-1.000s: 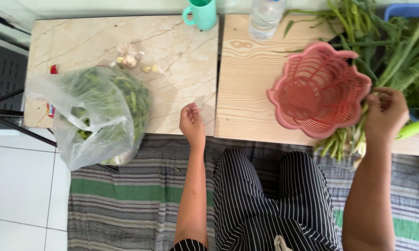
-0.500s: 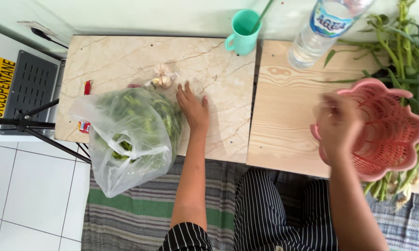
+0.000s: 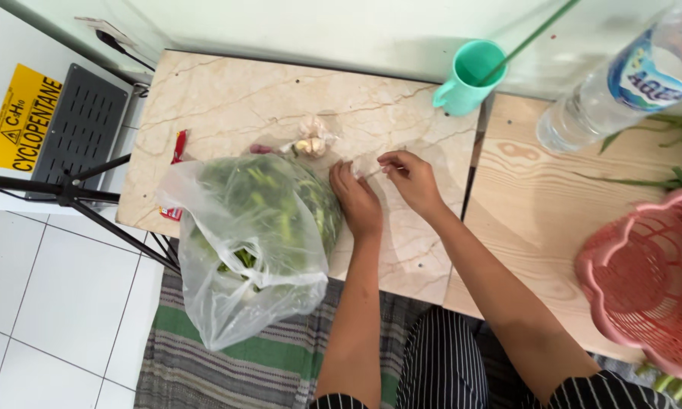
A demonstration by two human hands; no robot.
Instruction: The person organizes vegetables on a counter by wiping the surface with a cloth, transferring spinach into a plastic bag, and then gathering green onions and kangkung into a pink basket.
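Observation:
My left hand [image 3: 358,203] and my right hand [image 3: 410,179] meet on the marble tabletop [image 3: 235,106]. Their fingertips pinch a small piece of thin clear plastic [image 3: 371,163] that lies flat there. Just left of my left hand sits a big clear plastic bag full of green vegetables [image 3: 257,227], which hangs over the table's front edge. A few garlic bulbs [image 3: 310,141] lie right behind the hands.
A teal mug [image 3: 468,77] stands at the marble top's back right corner. On the wooden table [image 3: 530,220] are a clear water bottle [image 3: 621,83], green long beans [image 3: 659,125] and a pink plastic basket [image 3: 647,284]. A black tripod [image 3: 68,193] stands at left.
My right hand left the pink basket and came across to the marble top beside my left hand. My view shifted left and closer. Both hands now finger the clear plastic.

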